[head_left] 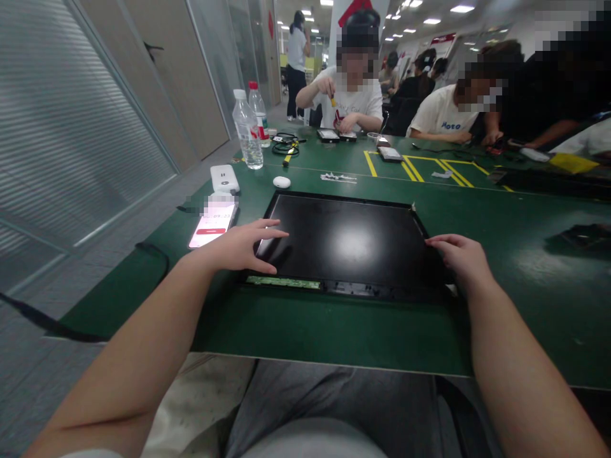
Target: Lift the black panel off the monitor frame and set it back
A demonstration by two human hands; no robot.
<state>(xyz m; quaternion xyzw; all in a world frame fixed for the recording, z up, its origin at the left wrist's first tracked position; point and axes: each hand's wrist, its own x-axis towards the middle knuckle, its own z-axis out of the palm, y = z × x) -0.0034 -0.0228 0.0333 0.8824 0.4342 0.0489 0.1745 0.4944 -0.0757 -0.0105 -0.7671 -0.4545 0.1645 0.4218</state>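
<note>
A black display panel (348,245) lies flat on the green table, glossy with a bright reflection. Along its near edge runs an exposed green circuit board strip (284,282) in a black frame. My left hand (243,245) is over the panel's left edge, fingers spread and open; whether the fingertips touch the screen, I cannot tell. At the opposite side, my right hand (458,254) pinches the panel's right edge between thumb and fingers. Part of that edge is hidden behind the hand.
Left of the panel lie a lit phone (213,222), a white power bank (224,179) and a white earbud case (281,182). Two water bottles (248,130) stand behind them, beside a coiled black cable (286,145). Across the green table (334,331), a person (353,95) holds a yellow-handled tool.
</note>
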